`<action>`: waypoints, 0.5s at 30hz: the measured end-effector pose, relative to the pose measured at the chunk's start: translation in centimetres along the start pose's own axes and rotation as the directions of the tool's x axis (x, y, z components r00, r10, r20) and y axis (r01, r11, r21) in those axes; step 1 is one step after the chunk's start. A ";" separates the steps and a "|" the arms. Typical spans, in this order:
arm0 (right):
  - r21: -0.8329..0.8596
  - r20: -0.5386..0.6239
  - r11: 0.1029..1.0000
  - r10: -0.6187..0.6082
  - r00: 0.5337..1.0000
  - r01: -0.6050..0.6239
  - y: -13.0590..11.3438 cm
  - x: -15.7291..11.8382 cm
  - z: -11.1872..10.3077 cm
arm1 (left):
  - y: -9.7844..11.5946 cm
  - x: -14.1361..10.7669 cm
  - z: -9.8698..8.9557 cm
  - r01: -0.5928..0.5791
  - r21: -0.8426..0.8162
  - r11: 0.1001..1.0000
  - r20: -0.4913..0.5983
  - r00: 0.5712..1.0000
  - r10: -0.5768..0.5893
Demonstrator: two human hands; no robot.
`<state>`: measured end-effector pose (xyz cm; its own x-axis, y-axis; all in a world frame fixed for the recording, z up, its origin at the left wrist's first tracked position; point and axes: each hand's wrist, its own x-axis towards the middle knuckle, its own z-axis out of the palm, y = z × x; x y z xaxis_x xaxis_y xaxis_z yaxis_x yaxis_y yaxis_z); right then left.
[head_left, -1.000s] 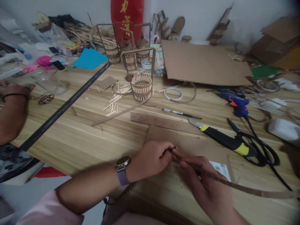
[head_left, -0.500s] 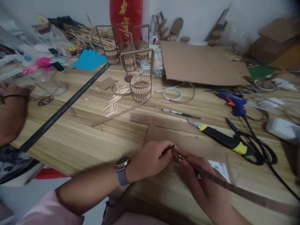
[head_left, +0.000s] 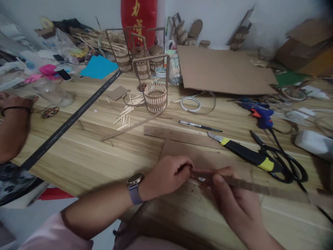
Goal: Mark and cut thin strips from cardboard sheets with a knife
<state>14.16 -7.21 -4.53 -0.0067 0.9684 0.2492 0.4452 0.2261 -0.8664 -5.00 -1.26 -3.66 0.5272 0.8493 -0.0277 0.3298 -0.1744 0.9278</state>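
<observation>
My left hand, with a watch at its wrist, is closed in a pinch at the near end of a long brown cardboard strip. Fingers of my right hand are closed on the same strip a little farther right, and its far part runs off to the right, blurred. What exactly lies inside the left fingertips is hidden. Beneath both hands is a flat cardboard sheet. Beyond it lie a narrow cardboard piece, a pen and a yellow-black utility knife.
Black scissors and a blue glue gun lie at right. A small stick basket with a tall handle stands mid-table near loose sticks. A large cardboard sheet is behind. Another person's arm rests at left.
My right hand has slid a little to the right along the strip, and the strip's outer part has swung up to lie flatter. My left hand stays nearly in place.
</observation>
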 end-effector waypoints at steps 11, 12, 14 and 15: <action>0.231 -0.023 0.969 0.099 0.995 -0.091 -0.2 1.8 -1.1 | -0.3 0.0 0.5 0.110 -0.440 0.891 0.115 0.991 -0.065; 0.247 0.013 0.957 0.154 0.988 -0.152 0.0 1.8 -0.8 | -0.2 -0.1 0.5 0.108 -0.445 0.889 0.126 0.990 -0.058; 0.222 0.105 0.951 0.197 0.975 -0.216 0.3 1.7 -0.2 | -0.1 -0.3 0.5 0.100 -0.416 0.904 0.139 0.989 -0.046; 0.190 0.150 0.957 0.191 0.970 -0.218 0.4 1.6 0.0 | 0.0 -0.4 0.5 0.095 -0.395 0.914 0.143 0.989 -0.041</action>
<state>14.29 -5.59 -4.48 -0.0561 0.9984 0.0117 0.2571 0.0258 -0.9660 -4.82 -1.86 -3.87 0.6202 0.7754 -0.1187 0.0421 0.1182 0.9921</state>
